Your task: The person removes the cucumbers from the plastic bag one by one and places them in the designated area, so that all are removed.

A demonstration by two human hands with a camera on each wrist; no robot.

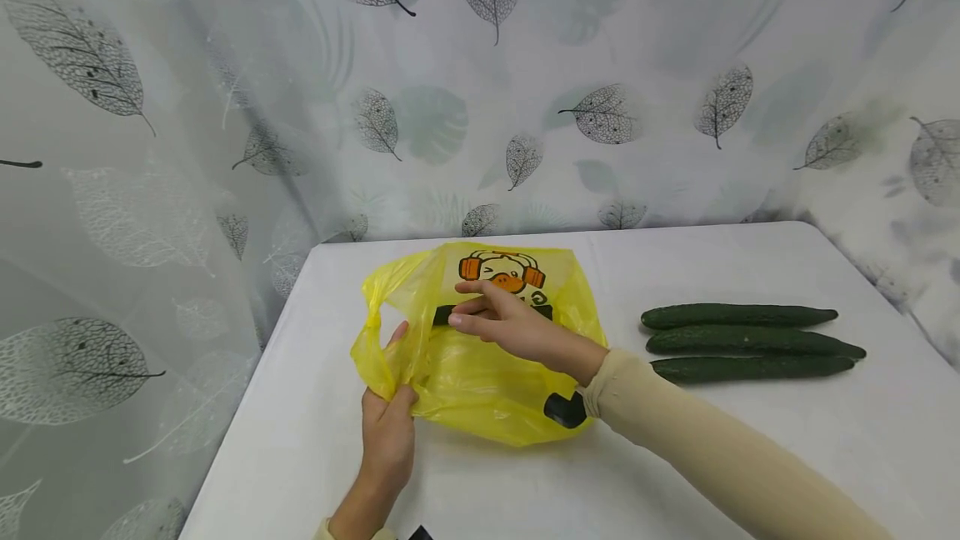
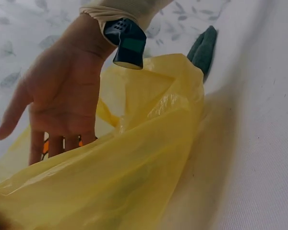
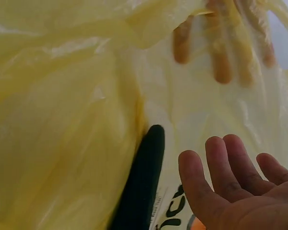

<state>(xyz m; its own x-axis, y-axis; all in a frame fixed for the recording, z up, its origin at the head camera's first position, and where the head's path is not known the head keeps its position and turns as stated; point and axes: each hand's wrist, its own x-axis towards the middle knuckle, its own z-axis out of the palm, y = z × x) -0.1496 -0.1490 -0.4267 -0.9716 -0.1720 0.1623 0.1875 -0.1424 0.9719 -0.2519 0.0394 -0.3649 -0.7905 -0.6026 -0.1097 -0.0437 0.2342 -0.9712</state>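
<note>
A yellow plastic bag (image 1: 487, 386) with a printed cartoon duck lies open on the table, its mouth to the left. My left hand (image 1: 388, 432) holds the bag's edge near the mouth, thumb in front; its fingers (image 3: 221, 67) show through the film in the right wrist view. Inside the bag lies a dark green cucumber (image 3: 143, 184), partly covered by my right hand in the head view. Over the bag's mouth is my right hand (image 1: 510, 325), fingers extended and palm bare in the left wrist view, beside the cucumber but apart from it.
Several cucumbers would be too many to say: three cucumbers (image 1: 753, 340) lie side by side on the right of the white table (image 1: 675, 473). A leaf-patterned curtain (image 1: 525, 90) hangs behind and to the left. A black device (image 1: 566, 411) sits at the right wrist.
</note>
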